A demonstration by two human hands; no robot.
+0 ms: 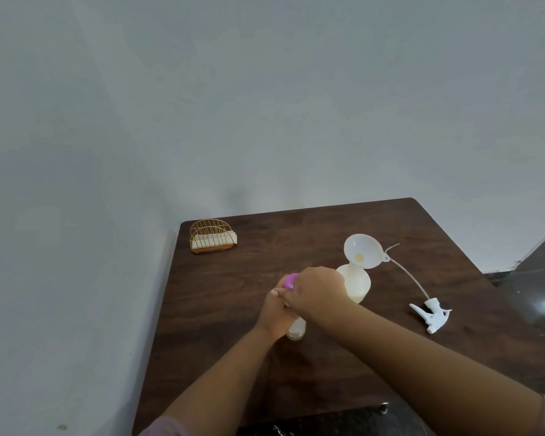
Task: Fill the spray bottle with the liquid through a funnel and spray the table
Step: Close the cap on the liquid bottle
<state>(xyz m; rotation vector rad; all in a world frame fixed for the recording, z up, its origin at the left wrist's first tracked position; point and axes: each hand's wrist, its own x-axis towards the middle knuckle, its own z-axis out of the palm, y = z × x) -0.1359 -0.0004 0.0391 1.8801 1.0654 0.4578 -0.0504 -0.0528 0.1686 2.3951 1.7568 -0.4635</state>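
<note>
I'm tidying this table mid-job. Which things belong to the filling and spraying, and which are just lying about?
In use: spray bottle, funnel, spray head with tube, purple-capped bottle, left hand, right hand.

Lying about: wire napkin holder.

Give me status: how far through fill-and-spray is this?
Done: funnel sits in the spray bottle, which holds pale liquid; the spray head lies off on the table. In hand: left hand grips the liquid bottle, right hand on its purple cap. Left: remove funnel, refit spray head, spray.
</note>
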